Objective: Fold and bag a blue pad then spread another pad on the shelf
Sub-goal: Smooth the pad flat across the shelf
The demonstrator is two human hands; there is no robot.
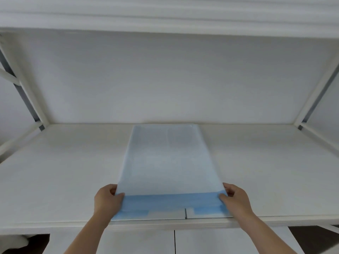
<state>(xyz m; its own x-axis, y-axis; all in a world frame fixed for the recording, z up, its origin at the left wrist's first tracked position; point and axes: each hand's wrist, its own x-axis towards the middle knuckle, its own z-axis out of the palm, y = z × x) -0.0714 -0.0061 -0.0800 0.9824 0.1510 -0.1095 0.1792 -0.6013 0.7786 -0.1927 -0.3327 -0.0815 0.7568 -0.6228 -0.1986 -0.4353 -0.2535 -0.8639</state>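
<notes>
A white shelf fills my view, its flat board running wide from left to right under the pale underside of the tier above, with a plain white back panel closing off the rear and white frame posts angling up at either side. On that board, in the middle, lies the blue pad, a long rectangle stretching from the front edge of the shelf all the way to the back panel; most of it shows a pale, whitish-blue face, while the strip nearest me is a stronger blue with a few paler patches along its front edge. The pad looks flat against the board at the far end and is lifted slightly along the near edge, where I hold it. My left hand is closed on the pad's near left corner, thumb on top and fingers curled underneath. My right hand grips the near right corner the same way, thumb pressed on the blue strip. Both bare forearms reach up from the bottom of the view, and white cabinet fronts sit below the shelf's front lip
</notes>
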